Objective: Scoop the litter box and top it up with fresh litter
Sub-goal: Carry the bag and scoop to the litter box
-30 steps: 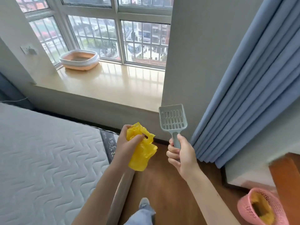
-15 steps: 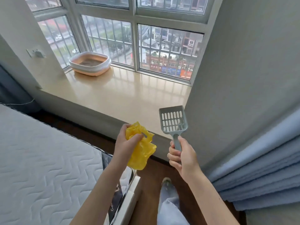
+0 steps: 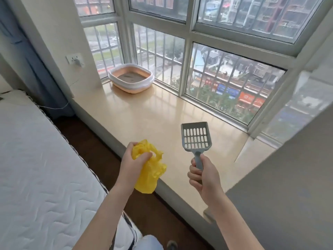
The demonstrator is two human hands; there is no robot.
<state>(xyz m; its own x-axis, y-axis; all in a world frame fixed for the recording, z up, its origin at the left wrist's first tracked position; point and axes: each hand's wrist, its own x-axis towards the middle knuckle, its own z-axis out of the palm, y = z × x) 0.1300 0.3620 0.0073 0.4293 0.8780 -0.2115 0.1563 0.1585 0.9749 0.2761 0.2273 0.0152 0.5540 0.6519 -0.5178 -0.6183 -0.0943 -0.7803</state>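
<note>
A pink and white litter box [image 3: 144, 83] with grey litter inside stands at the far left end of the beige window ledge [image 3: 147, 114], close to the window. My left hand [image 3: 132, 165] grips a crumpled yellow plastic bag [image 3: 150, 170] over the ledge's near edge. A grey slotted litter scoop [image 3: 196, 137] stands upright in my right hand [image 3: 204, 175], which grips its handle. Both hands are well short of the litter box.
A white quilted mattress [image 3: 41, 168] fills the left side, with a narrow strip of dark wood floor [image 3: 100, 148] between it and the ledge. A grey wall [image 3: 288, 195] rises on the right. A wall socket [image 3: 74, 58] with a cable sits left of the box.
I have stepped closer to the ledge and turned left. The litter box now looks nearer and the blue curtain on the right has left the view. Both hands hold the same things.
</note>
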